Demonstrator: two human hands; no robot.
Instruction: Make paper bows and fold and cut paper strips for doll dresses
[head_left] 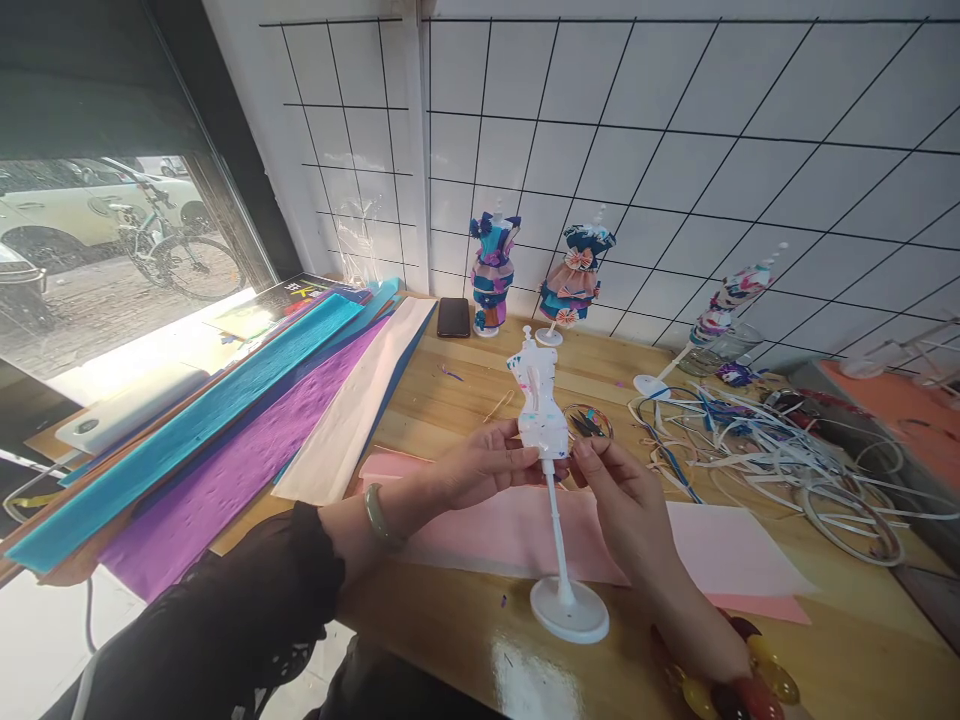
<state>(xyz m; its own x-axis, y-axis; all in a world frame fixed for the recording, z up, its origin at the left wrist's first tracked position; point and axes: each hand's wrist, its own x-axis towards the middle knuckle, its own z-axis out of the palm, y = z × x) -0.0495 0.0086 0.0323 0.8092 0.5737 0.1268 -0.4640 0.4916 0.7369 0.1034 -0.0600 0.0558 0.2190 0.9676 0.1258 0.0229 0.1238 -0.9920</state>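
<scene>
A small white mannequin bust stands on a thin post with a round base on the wooden table. My left hand pinches the bust's lower edge from the left. My right hand pinches it from the right, fingers closed on the hem. A pale pink sheet of crepe paper lies flat under and behind the stand.
Rolled crepe paper in blue, purple and cream lies at left. Two dressed mannequins and a third stand by the tiled wall. A phone lies near them. White strips pile up at right.
</scene>
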